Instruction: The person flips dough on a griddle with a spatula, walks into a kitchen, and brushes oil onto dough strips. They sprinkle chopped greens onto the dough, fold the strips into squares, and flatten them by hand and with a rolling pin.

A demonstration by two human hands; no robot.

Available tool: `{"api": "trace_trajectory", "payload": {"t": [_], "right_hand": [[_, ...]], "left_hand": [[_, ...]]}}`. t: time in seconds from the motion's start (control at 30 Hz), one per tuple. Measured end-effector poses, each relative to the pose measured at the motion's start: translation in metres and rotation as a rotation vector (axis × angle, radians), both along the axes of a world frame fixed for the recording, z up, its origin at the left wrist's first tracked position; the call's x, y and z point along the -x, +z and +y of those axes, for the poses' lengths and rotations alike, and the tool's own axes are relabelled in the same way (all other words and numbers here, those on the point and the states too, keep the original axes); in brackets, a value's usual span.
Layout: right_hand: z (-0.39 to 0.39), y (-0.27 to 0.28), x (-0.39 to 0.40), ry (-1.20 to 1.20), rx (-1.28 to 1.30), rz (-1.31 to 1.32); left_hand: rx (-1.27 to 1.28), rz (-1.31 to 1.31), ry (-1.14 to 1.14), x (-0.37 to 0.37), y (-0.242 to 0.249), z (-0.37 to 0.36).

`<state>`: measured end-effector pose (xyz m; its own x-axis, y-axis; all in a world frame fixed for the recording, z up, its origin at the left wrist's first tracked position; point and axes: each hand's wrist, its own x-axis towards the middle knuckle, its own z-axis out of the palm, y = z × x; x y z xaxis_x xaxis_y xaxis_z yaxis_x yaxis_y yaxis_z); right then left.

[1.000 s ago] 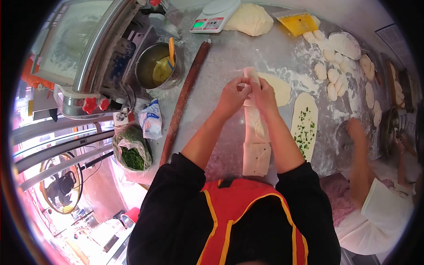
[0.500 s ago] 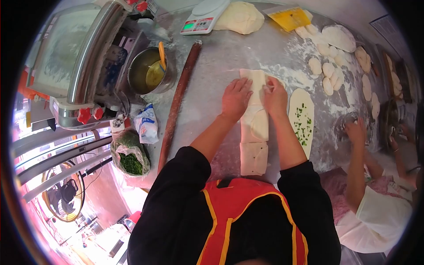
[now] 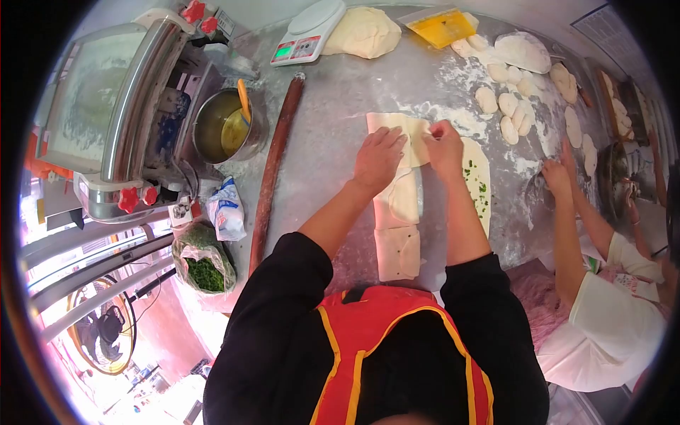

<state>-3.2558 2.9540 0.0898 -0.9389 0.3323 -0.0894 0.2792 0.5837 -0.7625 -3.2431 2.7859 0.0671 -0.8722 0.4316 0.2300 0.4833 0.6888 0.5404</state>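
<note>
In the head view, a pale folded dough sheet (image 3: pixel 388 122) lies at the far end of a row on the metal table. My left hand (image 3: pixel 380 157) rests on its left part with the fingers stretched out. At the right edge of the same sheet, my right hand (image 3: pixel 444 150) pinches a dough flap between thumb and fingers. Toward me lie two more folded dough pieces, the middle one (image 3: pixel 400 200) and the nearest one (image 3: pixel 398 251). Right of my right forearm is a flat oval dough (image 3: pixel 479 180) sprinkled with chopped greens, partly hidden by the arm.
A long rolling pin (image 3: pixel 278 163) lies left of the dough. Beyond it are a metal pot (image 3: pixel 203 127), a bag of chopped greens (image 3: pixel 205 273) and a dough machine (image 3: pixel 124 106). A scale (image 3: pixel 309 32) stands at the back. A co-worker's hand (image 3: pixel 557 177) is at right, near several dough rounds (image 3: pixel 508 105).
My right hand has drawn the flap outward to the right, so the far sheet looks wider. My left hand stays on the dough. The whole view has shifted slightly.
</note>
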Motion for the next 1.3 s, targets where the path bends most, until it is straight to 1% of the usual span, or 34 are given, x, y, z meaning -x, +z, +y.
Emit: {"api": "trace_trajectory", "payload": {"t": [0.07, 0.17, 0.23, 0.27, 0.37, 0.47, 0.53, 0.67, 0.7, 0.77, 0.87, 0.97, 1.07, 1.17, 1.23, 1.3], "right_hand": [[-0.025, 0.004, -0.001, 0.042, 0.202, 0.066], [-0.048, -0.01, -0.006, 0.148, 0.217, 0.048], [-0.052, -0.029, -0.006, 0.178, 0.207, 0.066], [-0.049, -0.022, -0.006, 0.225, 0.186, -0.001], [-0.043, -0.007, -0.017, 0.252, 0.349, -0.017], [-0.018, 0.027, -0.054, 0.128, 0.213, 0.064], [0.026, 0.012, -0.085, -0.014, 0.145, 0.137], [0.128, -0.001, -0.152, -0.273, -0.013, 0.029], [0.148, -0.005, -0.159, -0.269, -0.011, 0.04], [0.18, -0.018, -0.159, -0.257, 0.003, 0.059], [0.208, -0.024, -0.12, -0.065, -0.087, 0.042], [0.211, 0.003, -0.101, 0.015, -0.161, -0.15], [0.214, -0.004, -0.127, 0.082, -0.107, -0.125], [0.201, -0.014, -0.144, 0.084, 0.039, 0.023], [0.201, -0.015, -0.145, 0.15, 0.027, 0.034], [0.203, -0.017, -0.146, 0.216, -0.013, 0.078]], "left_hand": [[-0.069, -0.015, 0.006, 0.003, -0.017, -0.003], [-0.227, 0.033, 0.214, -0.006, -0.013, -0.02], [-0.237, -0.005, 0.263, -0.015, 0.001, -0.036], [-0.244, -0.026, 0.286, -0.021, 0.007, -0.043], [-0.257, 0.028, 0.239, -0.035, 0.009, -0.049], [-0.295, 0.053, 0.182, -0.048, 0.021, -0.036], [-0.342, 0.018, 0.118, -0.058, 0.028, -0.021], [-0.392, -0.019, 0.011, -0.073, 0.029, 0.016], [-0.425, -0.139, 0.025, -0.076, 0.029, 0.026], [-0.481, -0.379, 0.058, -0.077, 0.026, 0.045], [-0.406, -0.405, 0.15, -0.065, 0.012, 0.077], [-0.402, -0.436, 0.251, -0.049, -0.01, 0.104], [-0.399, -0.423, 0.307, -0.045, -0.012, 0.122], [-0.345, -0.413, 0.345, -0.042, -0.011, 0.135], [-0.297, -0.377, 0.35, -0.043, -0.009, 0.138], [-0.318, -0.407, 0.363, -0.044, -0.01, 0.138]]}}
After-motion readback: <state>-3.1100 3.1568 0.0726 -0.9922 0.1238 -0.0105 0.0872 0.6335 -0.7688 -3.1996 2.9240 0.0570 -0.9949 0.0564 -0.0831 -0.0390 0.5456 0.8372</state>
